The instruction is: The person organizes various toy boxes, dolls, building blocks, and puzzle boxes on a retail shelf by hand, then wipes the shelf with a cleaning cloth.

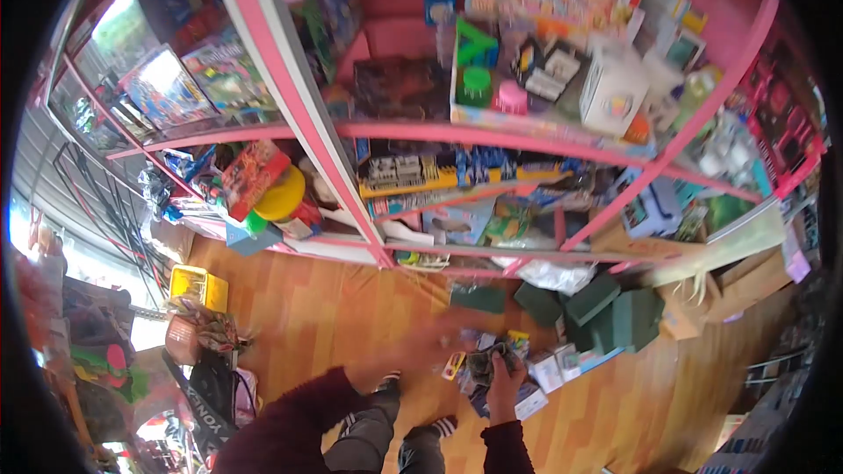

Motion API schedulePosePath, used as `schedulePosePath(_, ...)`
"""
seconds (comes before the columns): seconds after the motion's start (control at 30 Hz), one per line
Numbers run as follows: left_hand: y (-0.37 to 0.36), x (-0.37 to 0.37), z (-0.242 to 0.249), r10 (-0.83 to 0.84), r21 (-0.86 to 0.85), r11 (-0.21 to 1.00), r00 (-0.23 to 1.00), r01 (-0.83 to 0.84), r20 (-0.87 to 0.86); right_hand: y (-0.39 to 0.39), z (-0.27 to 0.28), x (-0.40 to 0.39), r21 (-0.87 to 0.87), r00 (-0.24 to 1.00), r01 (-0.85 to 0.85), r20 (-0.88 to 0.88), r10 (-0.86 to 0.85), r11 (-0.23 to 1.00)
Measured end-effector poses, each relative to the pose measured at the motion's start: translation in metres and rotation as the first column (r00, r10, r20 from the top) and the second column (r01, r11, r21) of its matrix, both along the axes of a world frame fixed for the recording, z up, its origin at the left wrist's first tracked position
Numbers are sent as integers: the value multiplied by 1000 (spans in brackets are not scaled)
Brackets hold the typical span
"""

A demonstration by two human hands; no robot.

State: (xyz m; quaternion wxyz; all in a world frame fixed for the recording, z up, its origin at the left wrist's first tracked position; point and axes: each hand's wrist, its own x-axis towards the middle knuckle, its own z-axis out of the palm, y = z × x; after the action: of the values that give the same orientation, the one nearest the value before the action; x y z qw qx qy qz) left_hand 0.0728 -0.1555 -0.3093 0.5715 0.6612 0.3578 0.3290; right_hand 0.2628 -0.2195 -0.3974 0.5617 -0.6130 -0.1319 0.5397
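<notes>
My right hand [504,386] is closed on a crumpled dark grey cloth [481,367], held low in front of me. My left hand [408,351] reaches forward from a dark maroon sleeve, smeared by motion, so its fingers cannot be made out. Beyond and beneath the cloth lie small boxes and packets, among them white boxes [548,374] and a small yellow-edged packet [453,365]. Dark green blocks or boxes [615,316] are piled on the floor to the right of these.
A pink-framed shelf [492,133] full of toys and boxes stands ahead. A yellow basket [198,288] and a black bag [206,404] are at left. Cardboard boxes [746,290] lie at right. My feet stand on the wooden floor [290,307].
</notes>
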Motion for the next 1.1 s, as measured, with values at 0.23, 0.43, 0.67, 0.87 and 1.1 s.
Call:
schedulePosePath(0.23,183,-61,196,553,247,592,610,-767,567,22,65,27,123,964,-88,262,54,989)
schedulePosePath(0.43,402,-89,185,755,363,143,338,-921,562,-14,33,28,47,893,-46,449,20,998)
schedulePosePath(0.67,466,-77,163,910,567,284,404,-773,95,-61,50,15,-87,896,102,440,-54,991)
schedulePosePath(0.87,493,-66,149,917,487,311,392,-816,70,-84,51,2,-179,894,208,434,-112,962)
schedulePosePath(1.1,492,-66,153,949,398,301,313,-866,-37,-77,66,-10,-254,890,129,456,1,958)
